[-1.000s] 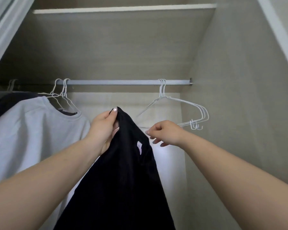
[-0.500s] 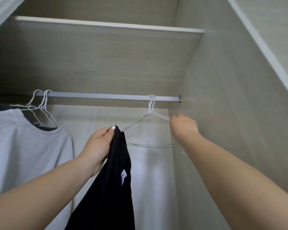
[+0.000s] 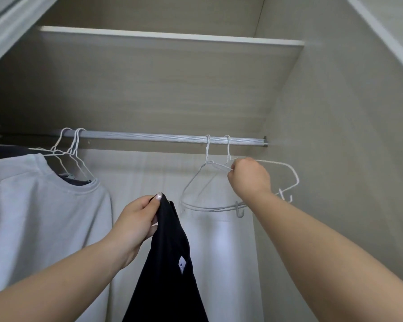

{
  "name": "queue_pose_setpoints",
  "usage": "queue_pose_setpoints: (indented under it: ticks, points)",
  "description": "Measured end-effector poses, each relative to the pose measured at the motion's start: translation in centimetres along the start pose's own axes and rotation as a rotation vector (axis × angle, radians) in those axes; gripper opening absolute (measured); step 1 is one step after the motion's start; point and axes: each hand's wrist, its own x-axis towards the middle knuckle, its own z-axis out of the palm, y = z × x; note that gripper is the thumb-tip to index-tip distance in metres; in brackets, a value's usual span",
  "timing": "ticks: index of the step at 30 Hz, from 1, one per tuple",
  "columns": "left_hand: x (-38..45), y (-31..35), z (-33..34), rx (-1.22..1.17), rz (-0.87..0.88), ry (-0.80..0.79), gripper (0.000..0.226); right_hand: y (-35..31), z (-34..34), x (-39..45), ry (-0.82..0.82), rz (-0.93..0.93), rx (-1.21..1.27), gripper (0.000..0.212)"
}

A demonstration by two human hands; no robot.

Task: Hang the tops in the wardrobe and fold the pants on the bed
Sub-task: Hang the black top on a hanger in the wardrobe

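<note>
Wardrobe rail (image 3: 149, 137) carries a grey shirt (image 3: 33, 205) at left; the left hand (image 3: 135, 226) pinches the black top (image 3: 170, 263), hanging unhung. Right hand (image 3: 248, 177) curls round one empty hanger (image 3: 289, 173); its neighbour (image 3: 196, 180) touches, so lifting may snag both.

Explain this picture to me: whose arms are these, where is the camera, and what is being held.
No machine here: the camera sits on a person's head, looking into a wardrobe, so the arms are that person's own. The left hand grips a black top. The right hand is closed on white wire hangers that hang, empty, from the rail. Further left on the rail a pale top already hangs. Above the rail is a shelf.
</note>
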Motion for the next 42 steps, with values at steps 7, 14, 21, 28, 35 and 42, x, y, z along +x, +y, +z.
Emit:
queue_pose_setpoints:
  ticks: [7, 14, 21, 28, 35, 42]
  points:
    - [-0.5, -0.4, -0.7, -0.008, -0.012, -0.002, 0.037, -0.8, 0.1, 0.7, 0.023, 0.082, 0.042, 0.028]
    - [-0.6, -1.0, -2.6, 0.033, -0.021, 0.052, 0.035, -1.5, 0.0, 0.6, 0.111, -0.054, -0.066, 0.024]
    - [-0.9, -1.4, -5.2, 0.060, -0.018, 0.177, 0.032, -2.0, 0.2, -1.7, 0.088, -0.296, -0.223, 0.023]
    - [-4.6, -4.4, -10.2, 0.136, -0.092, 0.208, 0.034, -1.3, 0.0, -6.2, 0.004, -0.374, -0.163, 0.030]
    - [-10.4, -6.7, -16.8, 0.244, -0.191, 0.325, 0.029, 0.4, 0.7, -12.5, -0.147, -0.358, -0.010, 0.040]
    - [-12.7, -6.6, -19.3, 0.395, -0.259, 0.313, 0.027, 1.1, 1.0, -16.2, -0.169, -0.411, 0.074, 0.043]
